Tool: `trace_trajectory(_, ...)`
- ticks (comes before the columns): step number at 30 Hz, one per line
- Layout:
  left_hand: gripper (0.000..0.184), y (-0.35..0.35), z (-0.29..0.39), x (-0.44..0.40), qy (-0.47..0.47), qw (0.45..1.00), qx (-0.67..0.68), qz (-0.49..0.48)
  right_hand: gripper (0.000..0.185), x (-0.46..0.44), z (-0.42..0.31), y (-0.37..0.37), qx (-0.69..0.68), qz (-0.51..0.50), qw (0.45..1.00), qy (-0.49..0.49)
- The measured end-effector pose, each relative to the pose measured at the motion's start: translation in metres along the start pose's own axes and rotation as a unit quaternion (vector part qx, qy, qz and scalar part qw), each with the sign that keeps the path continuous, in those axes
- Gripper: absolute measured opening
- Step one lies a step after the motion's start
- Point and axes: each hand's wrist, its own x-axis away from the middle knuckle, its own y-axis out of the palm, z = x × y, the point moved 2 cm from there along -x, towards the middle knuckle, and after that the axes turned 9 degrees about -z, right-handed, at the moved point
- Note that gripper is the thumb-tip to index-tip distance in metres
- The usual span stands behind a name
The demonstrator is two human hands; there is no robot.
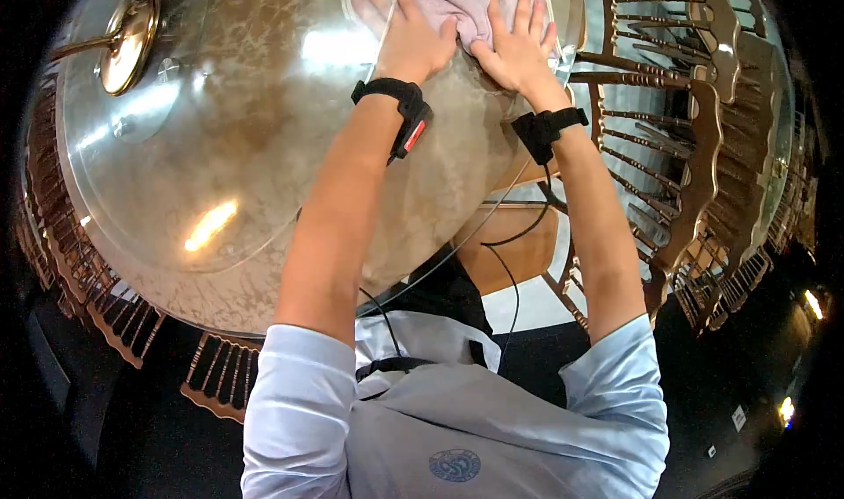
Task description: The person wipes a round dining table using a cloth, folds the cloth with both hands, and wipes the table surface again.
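Observation:
A pale pink cloth (pixel 451 0) lies bunched on the glossy round table (pixel 255 262) near its far right edge. On the cloth's left part rests my left hand (pixel 413 43), palm down, its fingers stretched forward. My right hand (pixel 520 49) lies flat on the right part of the cloth, fingers spread. Both hands press on the cloth without wrapping round it. Each wrist wears a black strap with a small device, and thin cables hang from them.
A gold disc-shaped stand (pixel 132 40) is at the upper left of the table. Brown spindle-backed chairs (pixel 703 165) line the right side, and another chair (pixel 221 376) stands at the lower left. A wooden seat (pixel 514 244) lies below the table edge between my arms.

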Motion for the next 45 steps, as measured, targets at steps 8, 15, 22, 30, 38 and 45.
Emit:
trace_trajectory(8,0.087,0.0,0.002,-0.001,-0.022,0.999,0.009,-0.03,0.074,0.001,-0.004,-0.007,0.067,0.024,0.997,0.006)
trace_trajectory(15,0.078,-0.009,0.007,0.009,-0.019,0.996,-0.083,0.008,0.076,0.005,-0.014,0.004,-0.007,0.052,0.998,0.037)
trace_trajectory(22,0.07,0.003,0.005,0.04,-0.03,0.99,-0.128,-0.043,0.071,0.051,-0.039,0.01,-0.007,0.038,0.997,0.071)
trace_trajectory(30,0.067,0.001,0.0,0.072,-0.015,0.991,-0.065,-0.118,0.071,0.098,-0.064,0.017,-0.021,0.012,0.995,0.102)
trace_trajectory(38,0.067,0.004,-0.018,0.102,0.039,0.983,-0.132,-0.12,0.072,0.142,-0.089,0.022,-0.056,0.001,0.993,0.1)
trace_trajectory(45,0.067,0.005,-0.046,0.157,0.025,0.975,-0.152,-0.161,0.071,0.185,-0.108,0.027,-0.072,0.016,0.995,0.06)
